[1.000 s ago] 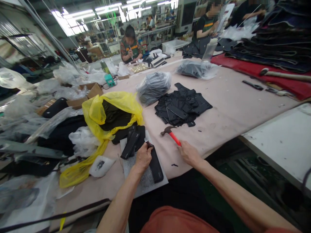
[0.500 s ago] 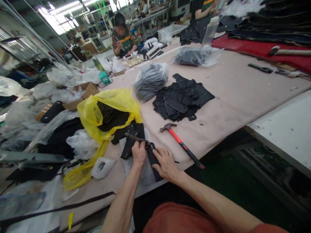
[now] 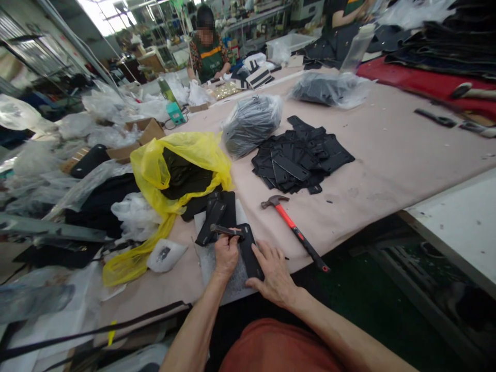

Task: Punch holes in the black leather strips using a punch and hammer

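My left hand is closed around a dark metal rod-shaped tool, which points left above the far end of a flat black panel. Small slots or marks show near that end of the panel. The fingers of my right hand are spread along the panel's right edge, with the thumb by its near end. Underneath is a grey speckled board. Several more black panels lie overlapping at the board's far left. To the right of my right hand, a claw hammer with a red and black handle rests on the table.
A yellow plastic bag of dark pieces stands left of the board. Beyond the hammer are a heap of black panels and a bagged bundle. A person sits across the table, whose front edge runs close to my right arm.
The tool's tip has swung nearer and lower, so it lies more level over the panel's far end. My right hand has slid slightly nearer along the panel. The view has shifted a little.
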`<action>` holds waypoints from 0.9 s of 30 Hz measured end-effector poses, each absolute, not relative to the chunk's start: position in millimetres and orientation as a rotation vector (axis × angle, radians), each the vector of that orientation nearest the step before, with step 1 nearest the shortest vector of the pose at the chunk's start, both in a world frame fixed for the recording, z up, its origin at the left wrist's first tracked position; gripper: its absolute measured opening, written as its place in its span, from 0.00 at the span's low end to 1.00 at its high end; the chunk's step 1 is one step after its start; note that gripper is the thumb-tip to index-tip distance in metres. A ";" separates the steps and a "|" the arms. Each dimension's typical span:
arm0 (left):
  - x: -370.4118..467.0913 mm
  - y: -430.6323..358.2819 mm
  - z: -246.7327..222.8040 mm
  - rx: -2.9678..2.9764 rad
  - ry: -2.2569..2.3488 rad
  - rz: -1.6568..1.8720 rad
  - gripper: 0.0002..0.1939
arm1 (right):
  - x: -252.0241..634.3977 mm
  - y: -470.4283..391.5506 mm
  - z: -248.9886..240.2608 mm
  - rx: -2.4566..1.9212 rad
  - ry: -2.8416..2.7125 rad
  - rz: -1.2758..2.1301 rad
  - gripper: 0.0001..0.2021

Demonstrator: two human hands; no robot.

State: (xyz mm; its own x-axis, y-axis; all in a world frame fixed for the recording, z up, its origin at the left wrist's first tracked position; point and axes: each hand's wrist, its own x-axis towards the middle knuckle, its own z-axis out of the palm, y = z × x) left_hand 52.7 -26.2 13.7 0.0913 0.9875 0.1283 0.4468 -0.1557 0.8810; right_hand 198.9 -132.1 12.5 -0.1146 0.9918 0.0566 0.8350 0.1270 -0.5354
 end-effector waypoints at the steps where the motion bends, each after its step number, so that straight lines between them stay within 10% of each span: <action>1: 52.5 -25.9 13.8 1.691 1.421 1.017 0.11 | 199.5 -134.4 10.3 -1.743 -2.058 0.524 0.44; 27: 45.0 -31.4 5.1 1.754 1.289 0.981 0.10 | 208.3 -68.5 -2.7 -1.751 -1.938 0.537 0.37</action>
